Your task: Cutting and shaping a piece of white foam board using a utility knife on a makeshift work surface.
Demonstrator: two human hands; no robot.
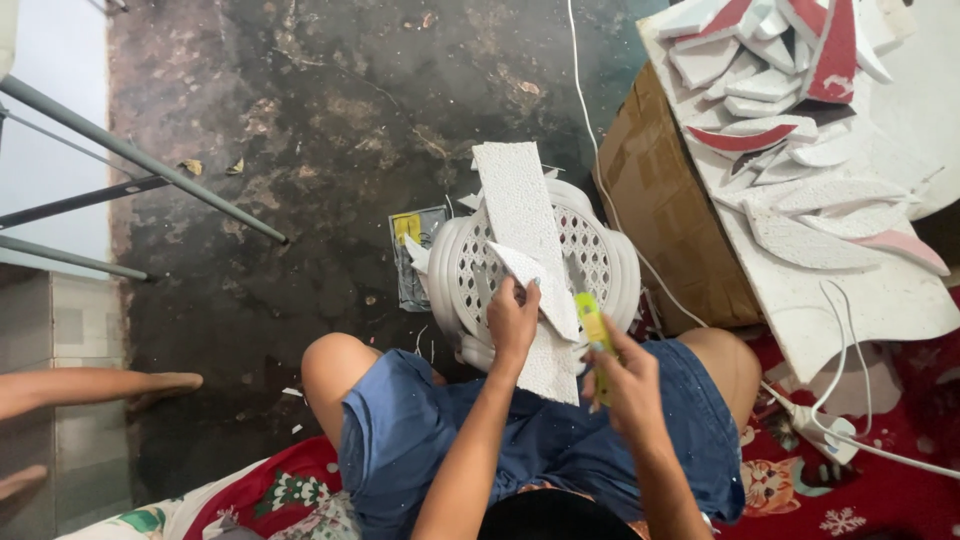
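My left hand (pixel 512 322) presses down on a long white foam strip (pixel 520 215) that lies across a white plastic stool (pixel 600 262) between my knees. A pointed cut piece of foam (pixel 545 290) sits under my fingers. My right hand (pixel 625 378) grips a yellow-green utility knife (pixel 592 322), its tip at the near end of the strip. I sit in blue denim shorts (pixel 560 440).
A white foam board (pixel 850 300) on a cardboard box (pixel 665 215) at the right carries several curved white and red foam cut-outs (pixel 765 85). White cables and a power strip (pixel 825 432) run along the red patterned mat. Another person's foot (pixel 160 382) rests at the left. Metal legs (pixel 130 155) stand at the upper left.
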